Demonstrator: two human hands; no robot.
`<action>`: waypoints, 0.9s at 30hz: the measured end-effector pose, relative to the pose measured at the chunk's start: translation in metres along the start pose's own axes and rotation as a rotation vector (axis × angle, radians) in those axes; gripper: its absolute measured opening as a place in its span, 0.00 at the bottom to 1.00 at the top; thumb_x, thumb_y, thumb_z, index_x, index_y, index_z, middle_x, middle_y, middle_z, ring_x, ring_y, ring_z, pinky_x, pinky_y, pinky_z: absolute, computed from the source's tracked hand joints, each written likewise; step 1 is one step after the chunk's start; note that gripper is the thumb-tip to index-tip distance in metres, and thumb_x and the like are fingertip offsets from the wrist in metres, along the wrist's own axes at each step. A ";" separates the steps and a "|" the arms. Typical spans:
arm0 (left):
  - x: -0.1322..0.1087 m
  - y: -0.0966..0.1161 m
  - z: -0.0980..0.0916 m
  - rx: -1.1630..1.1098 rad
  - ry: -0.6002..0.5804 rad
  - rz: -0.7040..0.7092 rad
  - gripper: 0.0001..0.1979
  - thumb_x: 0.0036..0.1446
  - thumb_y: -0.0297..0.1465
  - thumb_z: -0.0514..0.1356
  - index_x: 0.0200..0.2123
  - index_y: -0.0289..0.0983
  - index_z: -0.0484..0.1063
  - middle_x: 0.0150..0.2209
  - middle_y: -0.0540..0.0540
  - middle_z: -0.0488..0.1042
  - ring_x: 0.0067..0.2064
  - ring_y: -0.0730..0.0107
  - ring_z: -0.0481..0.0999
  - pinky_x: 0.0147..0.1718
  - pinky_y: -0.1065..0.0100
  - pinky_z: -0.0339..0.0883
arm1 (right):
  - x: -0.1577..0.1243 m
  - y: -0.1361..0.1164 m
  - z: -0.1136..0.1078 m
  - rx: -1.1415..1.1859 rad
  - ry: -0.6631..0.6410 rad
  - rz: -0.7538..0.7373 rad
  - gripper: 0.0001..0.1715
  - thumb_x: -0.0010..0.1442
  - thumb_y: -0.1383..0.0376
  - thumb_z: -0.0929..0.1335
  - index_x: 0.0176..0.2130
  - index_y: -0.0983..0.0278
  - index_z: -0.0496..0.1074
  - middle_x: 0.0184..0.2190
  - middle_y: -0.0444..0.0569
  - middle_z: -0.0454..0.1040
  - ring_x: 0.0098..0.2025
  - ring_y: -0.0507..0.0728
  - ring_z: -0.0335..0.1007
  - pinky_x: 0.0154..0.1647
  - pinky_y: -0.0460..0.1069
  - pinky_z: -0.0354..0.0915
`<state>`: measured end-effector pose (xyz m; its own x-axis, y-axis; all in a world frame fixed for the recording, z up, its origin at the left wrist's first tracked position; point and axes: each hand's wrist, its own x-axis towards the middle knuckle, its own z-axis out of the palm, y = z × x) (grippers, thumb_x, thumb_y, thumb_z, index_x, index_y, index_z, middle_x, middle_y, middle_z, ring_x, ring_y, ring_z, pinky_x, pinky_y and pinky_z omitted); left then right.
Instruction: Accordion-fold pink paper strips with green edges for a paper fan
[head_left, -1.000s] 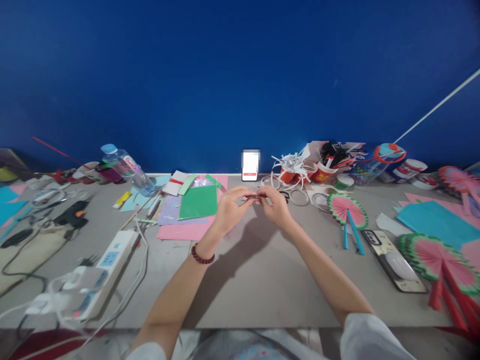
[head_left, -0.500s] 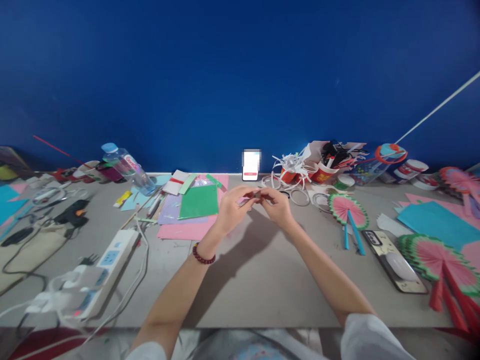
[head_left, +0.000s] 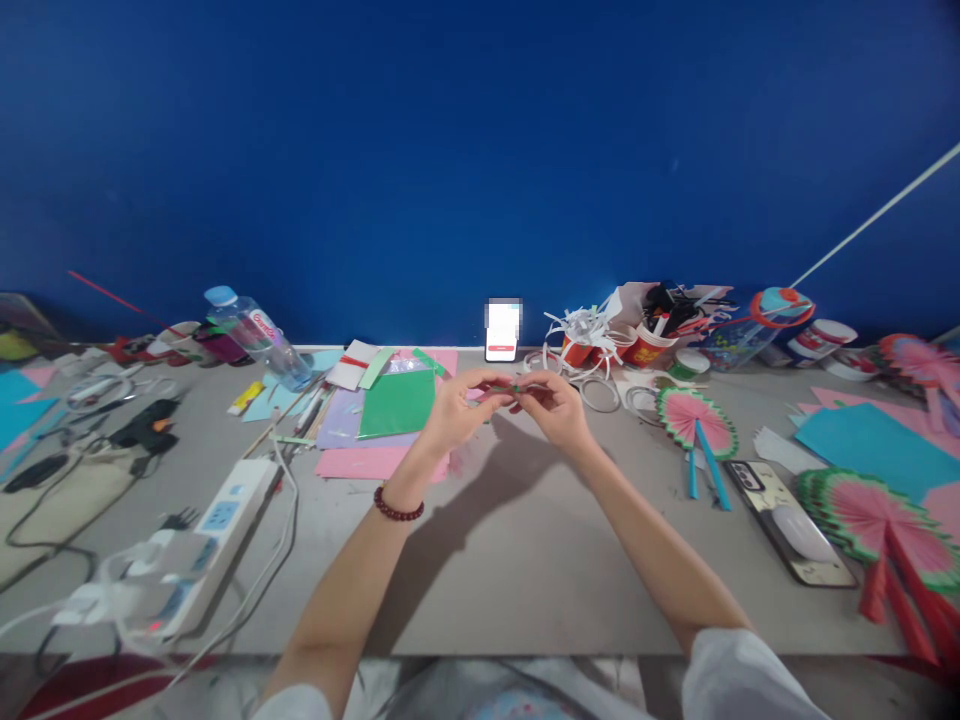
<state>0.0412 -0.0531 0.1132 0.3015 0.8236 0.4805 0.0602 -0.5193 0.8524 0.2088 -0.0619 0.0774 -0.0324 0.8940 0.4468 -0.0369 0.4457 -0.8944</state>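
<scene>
Fingertip to fingertip, my left hand [head_left: 459, 408] and my right hand [head_left: 556, 408] meet above the middle of the table. Both pinch a tiny object [head_left: 516, 388] with a bit of green on it; the fingers cover most of it, so its kind does not show. Just left of my left hand lie a green sheet [head_left: 397, 405], a lilac sheet [head_left: 341, 425] and pink paper [head_left: 375, 463]. Beyond my right hand, rolls of tape [head_left: 600, 394] rest on the table.
A lit phone [head_left: 501, 335] leans against the blue wall. Red cups [head_left: 651, 348] hold paper strips and tools. Pink-and-green paper fans [head_left: 697, 420] and another phone [head_left: 787, 520] lie to the right. A power strip [head_left: 225, 530] and a water bottle [head_left: 259, 335] are on the left.
My left wrist has shifted slightly left and turned a little. The fingers of both hands have changed their pinch on the small object, and some green now shows between them.
</scene>
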 end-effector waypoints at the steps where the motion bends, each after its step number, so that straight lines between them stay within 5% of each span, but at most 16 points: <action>1: 0.001 -0.001 -0.001 -0.038 -0.001 -0.029 0.08 0.54 0.32 0.64 0.37 0.36 0.75 0.31 0.46 0.77 0.28 0.73 0.74 0.27 0.71 0.69 | 0.000 -0.002 0.001 0.038 0.018 0.019 0.09 0.54 0.60 0.71 0.35 0.61 0.71 0.32 0.45 0.74 0.31 0.54 0.77 0.30 0.50 0.75; 8: 0.002 -0.013 0.000 -0.177 0.173 -0.043 0.12 0.50 0.34 0.66 0.34 0.36 0.67 0.32 0.48 0.74 0.32 0.75 0.75 0.32 0.73 0.70 | 0.004 -0.009 0.003 0.236 -0.029 0.173 0.12 0.49 0.61 0.75 0.31 0.62 0.70 0.27 0.43 0.75 0.28 0.55 0.77 0.26 0.49 0.74; 13: 0.001 -0.012 0.005 -0.125 0.171 -0.020 0.07 0.53 0.32 0.64 0.32 0.35 0.69 0.31 0.48 0.74 0.32 0.74 0.75 0.33 0.72 0.70 | 0.004 -0.008 0.000 0.288 -0.086 0.207 0.11 0.50 0.61 0.74 0.32 0.61 0.70 0.24 0.42 0.76 0.26 0.53 0.75 0.28 0.50 0.73; 17: 0.000 -0.011 0.005 0.074 0.186 0.124 0.05 0.56 0.31 0.62 0.35 0.36 0.72 0.35 0.46 0.75 0.37 0.71 0.75 0.36 0.69 0.70 | 0.004 -0.005 0.000 0.300 -0.067 0.217 0.12 0.50 0.60 0.74 0.33 0.61 0.71 0.23 0.41 0.75 0.24 0.52 0.74 0.31 0.50 0.72; 22: -0.004 -0.020 0.009 0.559 0.391 0.353 0.06 0.58 0.30 0.61 0.38 0.37 0.75 0.41 0.43 0.73 0.45 0.64 0.71 0.46 0.60 0.67 | 0.006 0.000 0.003 0.282 -0.014 0.217 0.13 0.49 0.60 0.75 0.33 0.60 0.71 0.23 0.40 0.74 0.27 0.51 0.74 0.33 0.50 0.72; 27: -0.010 -0.031 0.022 0.616 0.281 0.439 0.16 0.60 0.25 0.55 0.52 0.36 0.69 0.46 0.40 0.73 0.48 0.63 0.72 0.47 0.60 0.67 | 0.006 0.003 0.005 0.230 0.032 0.132 0.11 0.47 0.61 0.75 0.32 0.59 0.73 0.35 0.43 0.74 0.32 0.51 0.73 0.34 0.49 0.73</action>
<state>0.0572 -0.0502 0.0773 0.1740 0.4988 0.8491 0.5302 -0.7740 0.3461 0.2035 -0.0553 0.0777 -0.0208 0.9462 0.3229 -0.2601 0.3068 -0.9155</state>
